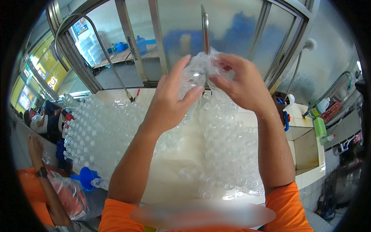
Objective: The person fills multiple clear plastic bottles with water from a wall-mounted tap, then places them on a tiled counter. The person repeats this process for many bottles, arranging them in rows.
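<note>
Both of my hands are raised over a tiled counter (pixel 181 154). My left hand (pixel 172 98) and my right hand (pixel 239 83) together grip one clear plastic bottle (pixel 199 71), held up under a metal tap spout (pixel 205 31). My fingers wrap around the bottle's sides, so its lower part is hidden. Below my hands stand several clear empty bottles (pixel 228 154), mouths up, packed closely on the right of the counter.
A big block of capped clear bottles (pixel 96 131) fills the counter's left side. A bent metal pipe (pixel 89 38) with a red valve rises behind. Another person in orange (pixel 42 181) stands at lower left beside a blue funnel (pixel 87 178). Cleaning bottles (pixel 320 116) sit at right.
</note>
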`<state>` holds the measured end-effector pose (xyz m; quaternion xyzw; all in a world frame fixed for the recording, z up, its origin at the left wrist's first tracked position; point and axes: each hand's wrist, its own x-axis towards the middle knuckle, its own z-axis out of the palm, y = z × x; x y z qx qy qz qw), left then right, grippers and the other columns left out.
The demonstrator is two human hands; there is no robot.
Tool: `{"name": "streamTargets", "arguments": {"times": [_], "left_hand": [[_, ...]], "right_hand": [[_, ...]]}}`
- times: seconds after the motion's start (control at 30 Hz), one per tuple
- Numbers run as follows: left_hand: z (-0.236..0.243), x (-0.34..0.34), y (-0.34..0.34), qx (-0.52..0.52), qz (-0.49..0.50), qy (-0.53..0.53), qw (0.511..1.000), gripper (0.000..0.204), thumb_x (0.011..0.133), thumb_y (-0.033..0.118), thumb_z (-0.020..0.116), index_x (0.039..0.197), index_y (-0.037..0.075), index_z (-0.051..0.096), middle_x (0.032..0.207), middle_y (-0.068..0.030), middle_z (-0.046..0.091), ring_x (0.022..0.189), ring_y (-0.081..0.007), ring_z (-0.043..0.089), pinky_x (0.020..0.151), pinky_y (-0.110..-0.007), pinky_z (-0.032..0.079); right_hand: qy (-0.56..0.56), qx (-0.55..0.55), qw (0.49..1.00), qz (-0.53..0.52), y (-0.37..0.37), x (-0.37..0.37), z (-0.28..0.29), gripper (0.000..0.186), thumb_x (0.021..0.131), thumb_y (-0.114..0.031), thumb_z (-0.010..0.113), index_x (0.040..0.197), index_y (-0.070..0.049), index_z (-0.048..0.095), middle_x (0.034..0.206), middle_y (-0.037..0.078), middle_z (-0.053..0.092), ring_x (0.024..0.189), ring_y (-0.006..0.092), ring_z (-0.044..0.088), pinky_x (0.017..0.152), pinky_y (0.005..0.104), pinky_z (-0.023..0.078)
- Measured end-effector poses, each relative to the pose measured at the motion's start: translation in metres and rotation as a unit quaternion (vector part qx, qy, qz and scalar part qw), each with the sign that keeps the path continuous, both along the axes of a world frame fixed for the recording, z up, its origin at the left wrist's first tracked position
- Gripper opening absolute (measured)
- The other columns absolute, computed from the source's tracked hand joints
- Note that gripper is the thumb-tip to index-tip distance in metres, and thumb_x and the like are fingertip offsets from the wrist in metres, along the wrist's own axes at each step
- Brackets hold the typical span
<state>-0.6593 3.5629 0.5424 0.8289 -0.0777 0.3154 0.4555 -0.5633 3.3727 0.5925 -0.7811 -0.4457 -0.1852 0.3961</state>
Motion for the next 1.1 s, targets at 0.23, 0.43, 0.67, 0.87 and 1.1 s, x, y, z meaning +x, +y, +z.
{"name": "streamTargets", "arguments": {"times": [0.23,0.43,0.67,0.87,1.1], "left_hand": [[-0.083,-0.086,0.042,-0.065,0.056,0.224,0.971,0.055,0.087,0.015,0.080,0.134,0.005,0.055,0.127,-0.0164,0.067,0.117,-0.0332,0.067,0.098,-0.041,0.051],[-0.166,-0.122,0.049,0.200,0.055,0.331,0.920,0.058,0.076,0.016,0.091,0.127,0.013,0.062,0.148,-0.0148,0.051,0.140,-0.0378,0.049,0.115,-0.058,0.038],[-0.201,-0.115,0.061,0.345,0.115,0.333,0.870,0.060,0.077,0.027,0.092,0.129,0.019,0.065,0.167,-0.0160,0.027,0.159,-0.0474,0.011,0.119,-0.080,0.014],[-0.089,-0.034,0.049,-0.032,-0.003,0.133,0.991,0.081,0.093,0.037,0.081,0.156,0.002,0.043,0.156,-0.0220,0.050,0.148,-0.0349,0.046,0.122,-0.045,0.037],[0.019,0.035,0.017,0.021,-0.161,-0.065,0.985,0.075,0.107,0.033,0.062,0.161,-0.006,0.026,0.161,-0.0285,0.039,0.153,-0.0330,0.035,0.126,-0.040,0.026]], "right_hand": [[0.066,0.056,0.996,0.012,0.025,0.006,0.020,0.046,0.095,-0.027,0.075,0.124,0.007,0.068,0.102,0.011,0.075,0.097,0.0183,0.071,0.091,0.0323,0.055],[0.052,0.077,0.996,0.014,0.029,0.004,0.012,0.046,0.094,-0.028,0.074,0.123,0.007,0.069,0.100,0.016,0.077,0.092,0.0222,0.073,0.086,0.0356,0.056],[0.043,0.088,0.995,0.024,0.029,0.004,0.011,0.046,0.093,-0.029,0.074,0.119,0.009,0.070,0.093,0.018,0.077,0.086,0.0233,0.074,0.083,0.0356,0.058],[0.079,0.068,0.994,-0.015,0.031,-0.009,0.015,0.047,0.099,-0.034,0.070,0.127,0.003,0.068,0.112,0.014,0.074,0.102,0.0218,0.069,0.096,0.0373,0.052],[0.191,0.389,0.899,0.058,0.018,-0.027,-0.047,0.043,0.099,-0.033,0.070,0.126,0.000,0.070,0.117,0.011,0.073,0.101,0.0214,0.068,0.096,0.0379,0.052]]}}
